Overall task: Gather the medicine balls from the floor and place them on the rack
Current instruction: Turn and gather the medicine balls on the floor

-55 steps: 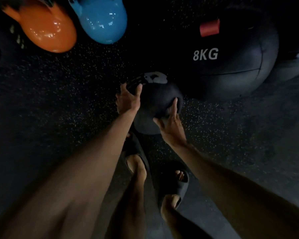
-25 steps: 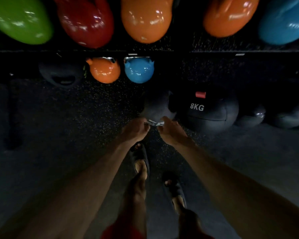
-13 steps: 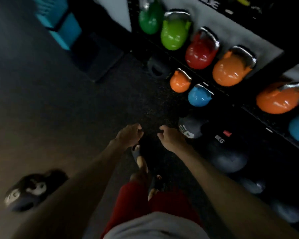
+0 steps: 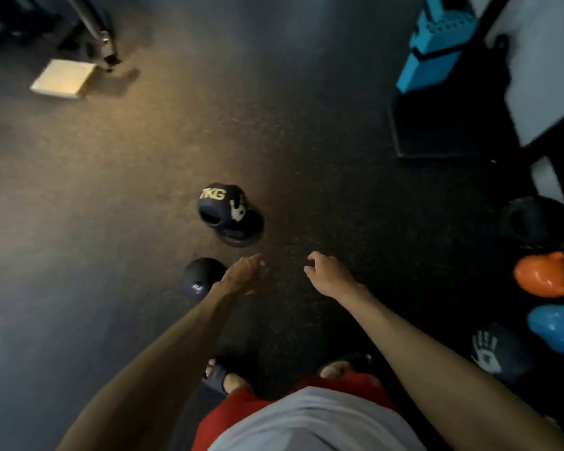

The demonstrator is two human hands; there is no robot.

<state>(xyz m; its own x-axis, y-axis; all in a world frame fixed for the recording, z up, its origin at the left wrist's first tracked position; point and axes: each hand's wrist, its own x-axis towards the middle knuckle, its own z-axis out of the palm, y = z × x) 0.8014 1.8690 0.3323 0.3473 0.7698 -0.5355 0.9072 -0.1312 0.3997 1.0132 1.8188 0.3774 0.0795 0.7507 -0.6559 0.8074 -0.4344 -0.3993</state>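
Both hands are empty. The left hand [image 4: 241, 275] is extended with its fingers nearly straight, and the right hand [image 4: 328, 273] hangs with loosely curled fingers, grasping nothing. Two medicine balls lie on the dark rubber floor [image 4: 111, 190]. The ball marked 7KG [image 4: 230, 211] sits just beyond the hands, at centre. A smaller ball [image 4: 201, 281] lies nearer and to the left, partly hidden behind the left wrist. A third ball with a white handprint [image 4: 498, 356] rests at near right beside the orange kettlebell [image 4: 547, 275] and the blue kettlebell [image 4: 557, 330]. Judgement: the 7KG ball is heavy, firm-skinned and probably grippy rather than slick. It appears to have recessed grip openings, though blur prevents confirmation. It should be taken with both hands on opposite sides or in those recesses, lifting from the legs. The smaller ball may be light enough for one hand.
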